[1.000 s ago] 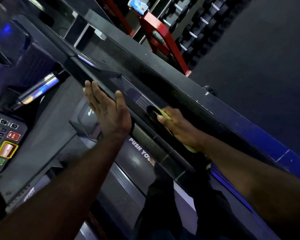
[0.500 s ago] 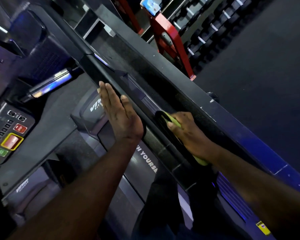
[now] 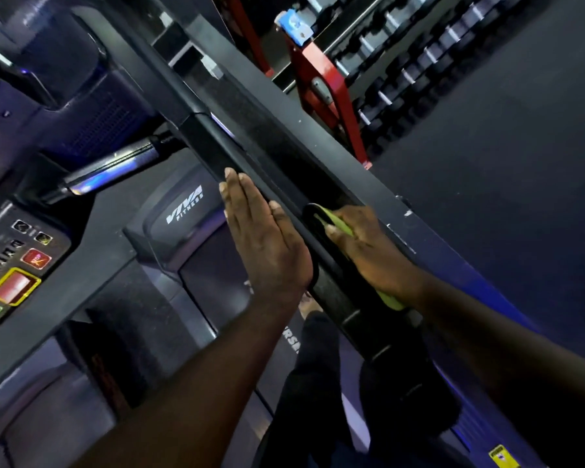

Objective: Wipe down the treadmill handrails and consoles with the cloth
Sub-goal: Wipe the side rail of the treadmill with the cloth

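Note:
The treadmill's black right handrail (image 3: 217,148) runs diagonally from upper left to lower right. My left hand (image 3: 264,241) lies flat with straight fingers against the rail's inner side. My right hand (image 3: 368,251) holds a yellow-green cloth (image 3: 340,224) against the rail's outer side, fingers curled over it; more of the cloth pokes out under my wrist. The console (image 3: 21,261) with a red stop button, a yellow-framed red key and a green button sits at the left edge.
A chrome front grip bar (image 3: 112,170) crosses below the console housing. The treadmill hood reads VIVA FITNESS (image 3: 184,209). Past the rail stand a red rack frame (image 3: 321,82) and rows of dumbbells (image 3: 419,55). Dark gym floor (image 3: 504,163) spreads to the right.
The view has shifted, so both hands sit lower and further right in frame. My hands keep the same hold on the rail, the right one with the cloth sliding slightly along it.

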Tool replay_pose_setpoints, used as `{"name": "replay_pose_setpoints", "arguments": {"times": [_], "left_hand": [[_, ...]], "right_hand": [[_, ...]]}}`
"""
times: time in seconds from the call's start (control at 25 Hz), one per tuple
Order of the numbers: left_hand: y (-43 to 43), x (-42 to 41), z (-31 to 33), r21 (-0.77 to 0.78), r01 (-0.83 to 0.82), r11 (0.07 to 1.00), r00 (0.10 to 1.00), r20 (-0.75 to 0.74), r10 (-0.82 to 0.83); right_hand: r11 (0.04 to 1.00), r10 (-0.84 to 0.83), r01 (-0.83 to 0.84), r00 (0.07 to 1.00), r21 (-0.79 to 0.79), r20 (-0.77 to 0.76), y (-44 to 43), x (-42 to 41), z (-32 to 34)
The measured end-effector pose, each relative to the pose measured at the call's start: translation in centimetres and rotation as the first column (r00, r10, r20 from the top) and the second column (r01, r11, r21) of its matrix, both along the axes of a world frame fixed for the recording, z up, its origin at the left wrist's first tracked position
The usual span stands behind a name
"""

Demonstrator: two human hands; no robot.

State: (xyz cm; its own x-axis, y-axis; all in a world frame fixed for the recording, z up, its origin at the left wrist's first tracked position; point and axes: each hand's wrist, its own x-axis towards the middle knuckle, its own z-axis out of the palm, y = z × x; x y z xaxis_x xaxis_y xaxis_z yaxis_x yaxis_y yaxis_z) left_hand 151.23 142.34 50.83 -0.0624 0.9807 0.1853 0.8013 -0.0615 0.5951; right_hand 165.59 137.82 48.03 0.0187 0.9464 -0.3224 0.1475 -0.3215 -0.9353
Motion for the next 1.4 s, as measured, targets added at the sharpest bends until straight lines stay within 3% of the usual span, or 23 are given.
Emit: {"name": "replay_pose_setpoints", "arguments": {"times": [0.12,0.2,0.32,0.44,0.52,0.6,0.76,0.84,0.92,1.0,1.08,1.2,1.28,1.4], "left_hand": [[0.6,-2.1,0.7,-0.053,0.128,0.99,0.982,-0.132,-0.134],[1.8,-4.1,0.9,-0.094,0.216,0.972,0.943,-0.236,-0.233],[3.7,-5.5,1.2,-0.148,0.199,0.969,0.926,-0.295,-0.235],[4.1,-5.9,1.7,-0.139,0.215,0.967,0.892,-0.376,-0.252],[4.3,-6.5,1.9,-0.122,0.263,0.957,0.856,-0.428,-0.29],[4.7,-7.2,2.0,-0.123,0.287,0.95,0.839,-0.446,-0.311],[5.0,-7.8,1.9,-0.097,0.309,0.946,0.856,-0.404,-0.322],[5.4,-8.6,2.1,-0.051,0.362,0.931,0.859,-0.371,-0.354],[6.0,-9.6,2.0,-0.012,0.424,0.906,0.847,-0.35,-0.401],[6.6,-10.6,1.8,0.005,0.47,0.883,0.832,-0.337,-0.441],[7.0,-11.1,1.5,0.003,0.48,0.877,0.831,-0.321,-0.454],[7.2,-11.3,1.2,0.016,0.452,0.892,0.87,-0.231,-0.436],[7.6,-11.5,1.0,0.041,0.453,0.891,0.885,-0.145,-0.443],[7.1,-12.1,0.2,0.079,0.444,0.893,0.889,0.085,-0.45]], "right_hand": [[0.995,0.052,-0.055,0.998,0.088,0.033,5.2,-1.3,1.6],[0.998,0.058,-0.058,0.998,0.011,0.026,9.8,-2.6,1.3],[0.992,0.074,-0.066,0.994,-0.104,0.075,9.4,-2.6,-0.6],[0.995,0.06,-0.07,0.986,0.064,0.154,8.1,-2.5,1.1],[0.973,0.093,-0.128,0.979,0.192,0.18,12.1,-3.7,2.6],[0.976,0.098,-0.131,0.977,0.173,0.187,17.4,-5.5,2.2],[0.984,0.167,-0.18,0.92,0.001,0.355,16.2,-4.8,-0.9],[0.993,0.111,-0.12,0.955,0.017,0.276,14.2,-4.4,1.0],[0.991,0.091,-0.106,0.982,0.082,0.167,16.3,-5.3,3.5],[0.987,0.058,-0.081,0.985,0.14,0.161,20.1,-6.9,4.1],[0.998,0.035,-0.042,0.992,0.053,0.119,21.8,-7.5,2.3],[0.993,0.05,-0.029,0.979,-0.111,0.195,17.9,-6.6,1.4],[0.998,-0.026,0.039,0.961,-0.04,0.275,15.0,-6.0,3.8],[0.958,-0.053,-0.048,0.939,0.283,0.34,14.8,-7.2,7.0]]}}
